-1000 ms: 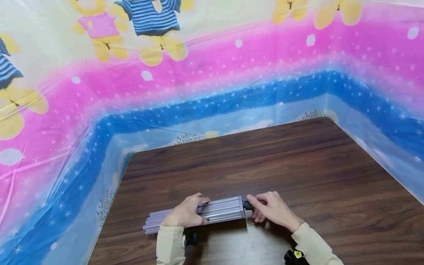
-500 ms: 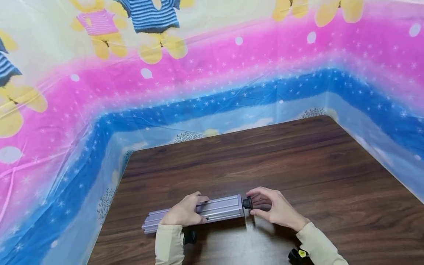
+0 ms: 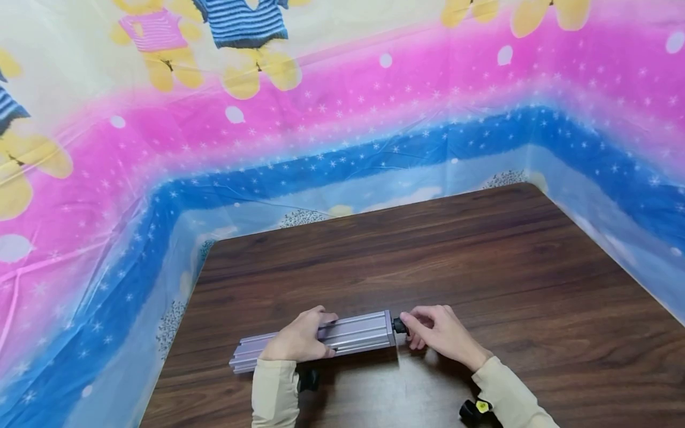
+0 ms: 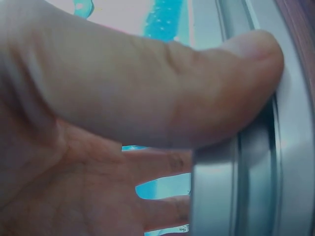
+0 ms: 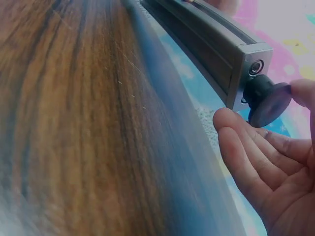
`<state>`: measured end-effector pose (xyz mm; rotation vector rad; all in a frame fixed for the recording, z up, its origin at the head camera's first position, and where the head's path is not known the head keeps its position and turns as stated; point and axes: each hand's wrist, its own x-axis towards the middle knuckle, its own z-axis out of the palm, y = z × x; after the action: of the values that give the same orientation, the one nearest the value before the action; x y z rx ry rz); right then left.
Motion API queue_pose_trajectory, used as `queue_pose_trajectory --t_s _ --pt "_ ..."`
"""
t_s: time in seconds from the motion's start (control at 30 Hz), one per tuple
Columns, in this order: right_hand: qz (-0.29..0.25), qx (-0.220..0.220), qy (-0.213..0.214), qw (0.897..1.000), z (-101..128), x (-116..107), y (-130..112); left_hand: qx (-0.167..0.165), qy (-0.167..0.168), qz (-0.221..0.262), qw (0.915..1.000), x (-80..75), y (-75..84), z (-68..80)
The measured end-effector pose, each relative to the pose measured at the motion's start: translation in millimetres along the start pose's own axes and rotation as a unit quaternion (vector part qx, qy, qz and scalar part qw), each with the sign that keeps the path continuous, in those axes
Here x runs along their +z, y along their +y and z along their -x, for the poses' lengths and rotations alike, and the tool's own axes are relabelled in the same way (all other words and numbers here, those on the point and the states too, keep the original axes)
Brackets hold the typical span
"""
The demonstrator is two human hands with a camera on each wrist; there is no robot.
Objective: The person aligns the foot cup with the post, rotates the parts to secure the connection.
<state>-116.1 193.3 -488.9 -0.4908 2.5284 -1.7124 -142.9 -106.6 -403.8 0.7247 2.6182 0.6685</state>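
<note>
A silver aluminium profile [image 3: 358,331] with long grooves is held just above the wooden table. My left hand [image 3: 299,337] grips it around the middle; in the left wrist view, the thumb [image 4: 197,93] presses along a groove. At the profile's right end is a flat end plate [image 5: 240,73] with a round bolt hole or screw [image 5: 256,67]. A black knob [image 5: 270,104] with a wide disc head sticks out of that plate. My right hand [image 3: 444,336] pinches the knob, thumb on its rim, and the other fingers extend below it. Part of the pinch is hidden.
The dark wooden table [image 3: 407,255] spreads out beyond and around both hands. Behind it hangs a pink and blue patterned cloth [image 3: 342,131]. A black wrist device with a yellow mark [image 3: 476,409] is on the right forearm.
Half a second ago my right fingers were spread apart around the knob; now they have closed in on it again. My left hand and the profile stay nearly in place.
</note>
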Motion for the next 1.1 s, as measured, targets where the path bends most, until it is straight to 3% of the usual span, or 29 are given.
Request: queue_pose_trajectory --t_s 0.17,0.3,0.4,0.57,0.7,0.87,1.1 --pt "0.02 0.034 -0.005 0.999 -0.2 0.1 -1.3 -0.005 -0.002 0.0 1.0 -0.1 1.4 0.1" --pt "0.029 0.025 -0.017 0.999 0.9 -3.6 -1.5 0.005 0.002 0.0 1.0 -0.7 1.3 0.8" --pt "0.044 -0.028 -0.012 0.999 3.7 -7.7 -1.4 0.011 0.004 0.003 0.9999 -1.5 0.7 1.3" --pt "0.046 -0.148 -0.01 0.988 7.4 -11.3 1.0 0.012 0.002 0.012 0.9999 -3.4 -0.8 1.6" --pt "0.024 -0.179 -0.018 0.983 6.9 -10.2 3.9 0.001 -0.003 0.016 0.9999 -2.5 -1.4 1.7" --pt "0.032 -0.173 -0.012 0.984 4.0 -7.7 5.9 -0.006 -0.003 0.011 0.9999 -2.5 -1.4 1.9" --pt "0.049 -0.086 -0.026 0.995 2.0 -6.1 1.4 0.002 0.001 0.009 1.0 -2.2 -1.3 1.8"
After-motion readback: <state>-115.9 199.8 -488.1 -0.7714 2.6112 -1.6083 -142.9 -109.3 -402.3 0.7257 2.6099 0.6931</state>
